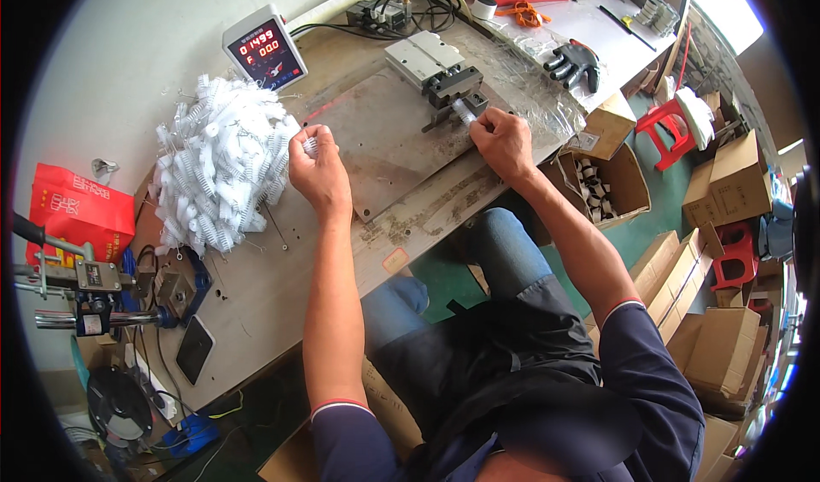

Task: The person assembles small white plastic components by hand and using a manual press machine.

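Observation:
My left hand [319,173] is closed, with a small white ribbed piece [311,147] showing between its fingers. It is just right of a large heap of white ribbed plastic pieces [218,170] with thin wire ends. My right hand [504,143] is pinched on a similar whitish ribbed piece [464,112]. The far end of that piece meets the dark jaws of a metal fixture [451,86]; how deep it sits there is hidden. Under the fixture lies a flat metal plate [384,132] on the workbench.
Behind the heap stands a counter box [265,48] with red digits. A phone [196,349] and a lever press [94,298] are at left, near a red bag [81,213]. A black glove [574,65] lies at far right. An open carton [623,183] stands below the bench's right end.

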`<state>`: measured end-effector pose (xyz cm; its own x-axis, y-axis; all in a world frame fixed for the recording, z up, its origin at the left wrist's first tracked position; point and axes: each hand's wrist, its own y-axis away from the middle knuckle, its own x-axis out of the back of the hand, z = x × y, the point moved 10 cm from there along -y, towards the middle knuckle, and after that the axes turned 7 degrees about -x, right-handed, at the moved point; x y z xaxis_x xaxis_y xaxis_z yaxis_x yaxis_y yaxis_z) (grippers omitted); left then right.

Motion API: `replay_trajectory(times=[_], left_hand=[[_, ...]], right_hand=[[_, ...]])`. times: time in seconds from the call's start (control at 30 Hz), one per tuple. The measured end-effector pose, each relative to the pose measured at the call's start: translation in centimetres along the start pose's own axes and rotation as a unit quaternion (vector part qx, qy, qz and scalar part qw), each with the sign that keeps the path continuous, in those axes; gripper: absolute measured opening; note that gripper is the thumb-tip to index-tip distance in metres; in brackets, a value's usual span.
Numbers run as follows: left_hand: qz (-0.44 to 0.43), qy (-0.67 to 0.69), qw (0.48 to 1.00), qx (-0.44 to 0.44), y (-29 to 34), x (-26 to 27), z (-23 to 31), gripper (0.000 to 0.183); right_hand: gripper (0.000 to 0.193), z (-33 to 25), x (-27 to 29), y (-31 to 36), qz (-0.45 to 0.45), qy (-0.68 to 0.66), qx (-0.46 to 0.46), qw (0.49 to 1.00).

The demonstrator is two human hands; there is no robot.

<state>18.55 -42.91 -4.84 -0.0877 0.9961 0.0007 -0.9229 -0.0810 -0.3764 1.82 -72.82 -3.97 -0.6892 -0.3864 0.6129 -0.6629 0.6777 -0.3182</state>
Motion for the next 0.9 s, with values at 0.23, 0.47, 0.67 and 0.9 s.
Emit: replay_trajectory(times=[0.23,0.47,0.67,0.9], left_hand=[[-0.005,-0.002,1.000,-0.010,-0.09,-0.04,0.27,0.015],[0.000,0.016,1.000,-0.001,-0.10,0.08,0.25,0.014],[-0.007,0.017,1.000,0.000,-0.14,0.04,0.33,0.014],[-0.006,0.010,1.000,0.001,-0.01,0.09,0.27,0.014]], right_hand=[[0.018,-0.21,0.01,0.02,-0.009,0.003,-0.005,1.000],[0.016,-0.09,0.02,0.02,-0.009,-0.012,-0.021,1.000],[0.016,-0.27,0.14,0.06,-0.001,-0.013,-0.010,1.000],[0.014,-0.72,-0.22,0.82,0.005,0.029,0.033,0.999]])
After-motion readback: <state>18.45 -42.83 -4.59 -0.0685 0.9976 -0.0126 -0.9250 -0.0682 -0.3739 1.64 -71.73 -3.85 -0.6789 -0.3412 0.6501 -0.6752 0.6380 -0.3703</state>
